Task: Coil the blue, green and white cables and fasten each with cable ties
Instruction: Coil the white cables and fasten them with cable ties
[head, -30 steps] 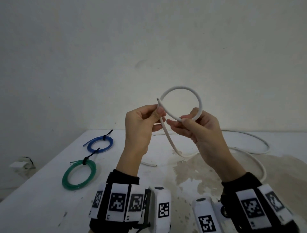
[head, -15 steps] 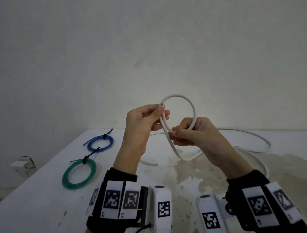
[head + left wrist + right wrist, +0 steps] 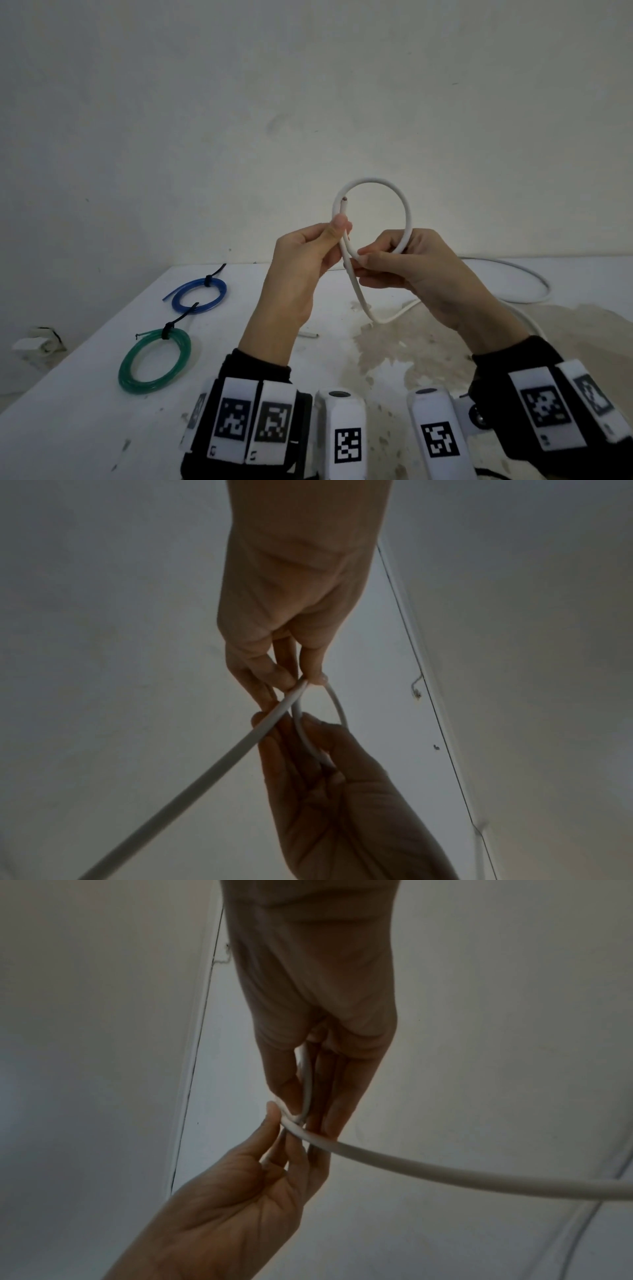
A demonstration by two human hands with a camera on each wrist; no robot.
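Note:
I hold the white cable [image 3: 373, 180] in the air above the table, bent into one small loop. My left hand [image 3: 337, 228] pinches it just below its cut end, where the loop crosses itself. My right hand [image 3: 368, 262] pinches the crossing from the right, with the loop's right side running down behind its fingers. The rest of the cable [image 3: 524, 274] trails down onto the table [image 3: 85, 411] and curves away to the right. In the left wrist view the cable [image 3: 212, 772] runs off to the lower left. The blue coil [image 3: 199, 295] and green coil [image 3: 154, 361] lie on the table's left, each bound with a black tie.
A stained patch [image 3: 428, 346] spreads over the table under my hands. The cable's other cut end [image 3: 310, 335] lies near my left forearm. A plain wall [image 3: 308, 102] rises right behind the table. A small white object [image 3: 37, 342] sits beyond the table's left edge.
The loop has tightened and turned more upright. My left hand shifted right with the cut end, which now points up beside the loop, and my right hand slid left to the crossing.

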